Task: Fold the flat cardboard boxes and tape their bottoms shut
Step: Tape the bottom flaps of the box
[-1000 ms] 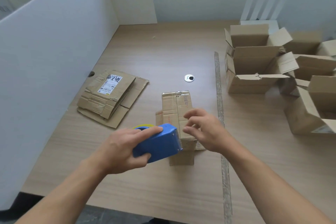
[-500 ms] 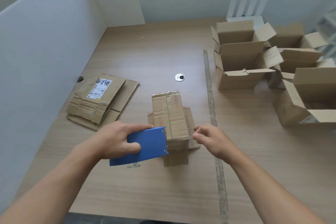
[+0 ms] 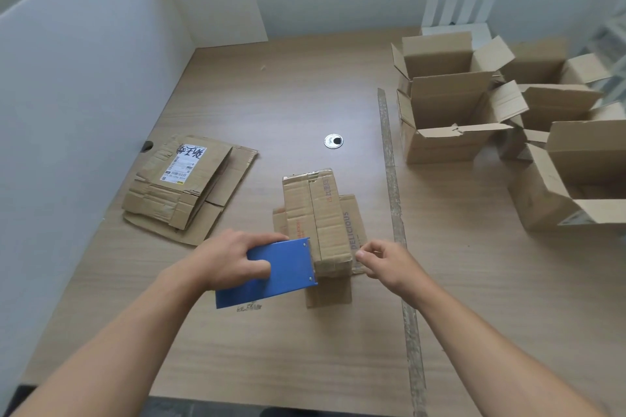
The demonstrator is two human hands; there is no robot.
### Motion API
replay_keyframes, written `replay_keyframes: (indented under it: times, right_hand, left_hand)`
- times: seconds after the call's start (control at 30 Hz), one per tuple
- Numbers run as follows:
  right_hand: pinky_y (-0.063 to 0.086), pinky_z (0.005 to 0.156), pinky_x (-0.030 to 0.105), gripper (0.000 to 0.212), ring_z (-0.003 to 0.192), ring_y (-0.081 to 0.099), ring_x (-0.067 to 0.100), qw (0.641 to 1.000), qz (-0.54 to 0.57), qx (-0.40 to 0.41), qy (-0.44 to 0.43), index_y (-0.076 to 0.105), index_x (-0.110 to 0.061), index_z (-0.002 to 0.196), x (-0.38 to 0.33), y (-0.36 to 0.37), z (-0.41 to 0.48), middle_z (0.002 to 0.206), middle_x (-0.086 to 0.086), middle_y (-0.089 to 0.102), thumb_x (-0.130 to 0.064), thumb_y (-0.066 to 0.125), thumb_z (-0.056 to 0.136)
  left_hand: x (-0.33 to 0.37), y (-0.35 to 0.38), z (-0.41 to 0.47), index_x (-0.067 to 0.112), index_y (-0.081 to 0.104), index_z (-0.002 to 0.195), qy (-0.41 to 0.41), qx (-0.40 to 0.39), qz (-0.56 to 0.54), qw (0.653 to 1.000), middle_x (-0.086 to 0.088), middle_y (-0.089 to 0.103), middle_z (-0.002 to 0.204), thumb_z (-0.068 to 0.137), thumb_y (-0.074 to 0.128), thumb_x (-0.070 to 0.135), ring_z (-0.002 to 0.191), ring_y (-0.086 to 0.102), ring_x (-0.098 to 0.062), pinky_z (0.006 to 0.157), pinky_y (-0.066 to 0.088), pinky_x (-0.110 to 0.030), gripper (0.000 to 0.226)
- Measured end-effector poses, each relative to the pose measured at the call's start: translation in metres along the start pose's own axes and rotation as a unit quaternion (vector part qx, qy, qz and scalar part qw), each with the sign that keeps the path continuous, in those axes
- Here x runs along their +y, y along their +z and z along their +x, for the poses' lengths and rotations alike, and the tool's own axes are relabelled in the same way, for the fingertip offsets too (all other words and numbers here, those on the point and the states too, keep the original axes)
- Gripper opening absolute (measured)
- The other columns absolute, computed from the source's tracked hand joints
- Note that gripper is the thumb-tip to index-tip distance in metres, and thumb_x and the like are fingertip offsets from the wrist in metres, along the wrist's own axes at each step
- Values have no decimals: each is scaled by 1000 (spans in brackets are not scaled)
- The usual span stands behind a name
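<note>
Wooden table, white partitions at 9 and 12 o'clock. At centre, upturned cardboard box, bottom flaps closed, tape seemingly laid along seam. Blue tape dispenser against box's 6 o'clock end, gripped in left hand, fingers curled round it. Right hand just beside 5 o'clock corner, fingers loosely curled, nothing visible between them. Probably tape cut-off stage. Erected boxes at 2 o'clock: done. Flat cardboard stack at 10 o'clock: unfolded, untaped.

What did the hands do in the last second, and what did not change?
The left hand swung the blue dispenser from the box top down over its near end. The right hand lifted off the box and now sits right of it. The flat stack and open boxes stayed.
</note>
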State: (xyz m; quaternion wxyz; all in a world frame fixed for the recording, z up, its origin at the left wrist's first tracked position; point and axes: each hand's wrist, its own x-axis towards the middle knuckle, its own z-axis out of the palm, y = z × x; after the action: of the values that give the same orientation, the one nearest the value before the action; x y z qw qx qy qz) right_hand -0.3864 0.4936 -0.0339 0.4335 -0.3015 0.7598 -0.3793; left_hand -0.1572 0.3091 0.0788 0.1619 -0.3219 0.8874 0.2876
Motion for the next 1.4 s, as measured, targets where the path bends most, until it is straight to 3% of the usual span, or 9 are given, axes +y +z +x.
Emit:
replay_keyframes:
  times: [0.23,0.4,0.6,0.8,0.9,1.03,1.13,1.27,1.4]
  right_hand:
    - [55,90,49,26,91,61,11,999,27,17,44,67,-25,104,-9,12,-3,98,-9,65,-45,67,87]
    - [54,87,50,21,74,58,9,999,24,28,25,66,-22,74,-7,16,-9,73,-14,62,-39,67,87]
    - [47,100,40,25,110,58,6,997,65,38,-7,75,-21,72,-11,24,-15,119,-12,60,-42,72,84]
    - [47,96,33,19,107,62,12,994,69,79,7,72,-15,69,-14,38,-12,113,-8,65,-25,76,84]
    - [37,85,15,21,105,58,9,992,-20,112,-53,65,-13,70,-13,39,-14,110,-7,60,-22,72,87]
    - [49,83,35,22,96,58,24,947,-173,186,-199,56,-17,76,0,40,-8,103,-3,54,-21,77,82]
    - [53,76,46,45,100,57,33,893,-276,216,-282,54,-19,103,-6,28,4,118,5,52,-22,85,71]
    - [51,85,38,72,135,47,31,757,-458,67,-462,54,-25,137,-13,14,23,148,4,48,-4,72,71]
    - [57,78,37,95,139,43,21,768,-439,-6,-466,38,-27,145,1,7,43,152,-8,41,15,68,66]
  left_hand:
    - [3,-6,5,70,54,104,-37,-18,-34,999,18,67,96,61,53,43,88,59,-3,79,53,-32,51]
    - [5,-7,5,73,51,107,-44,-30,-17,998,18,66,98,61,52,45,89,59,-6,81,54,-35,54]
    - [8,-10,7,75,48,106,-50,-42,-3,998,16,66,98,59,50,47,89,59,-7,81,54,-38,54]
    - [9,-13,10,77,48,99,-59,-51,-10,997,16,65,98,58,52,47,90,59,-7,82,54,-39,50]
    - [8,-13,10,76,50,100,-60,-59,-23,996,17,65,100,59,53,46,92,59,-7,84,54,-38,51]
    - [9,-12,11,74,52,104,-56,-55,-36,996,18,66,99,60,54,44,91,59,-6,82,53,-34,53]
    - [8,-13,11,71,53,107,-50,-52,-36,997,17,66,100,61,54,44,92,59,-5,83,53,-35,54]
    - [4,-12,12,64,55,119,-47,-47,-28,997,15,66,101,60,53,45,94,58,-8,85,53,-36,61]
    - [1,-7,9,78,47,103,-26,-33,-36,998,13,66,103,62,53,45,92,59,-9,83,53,-35,53]
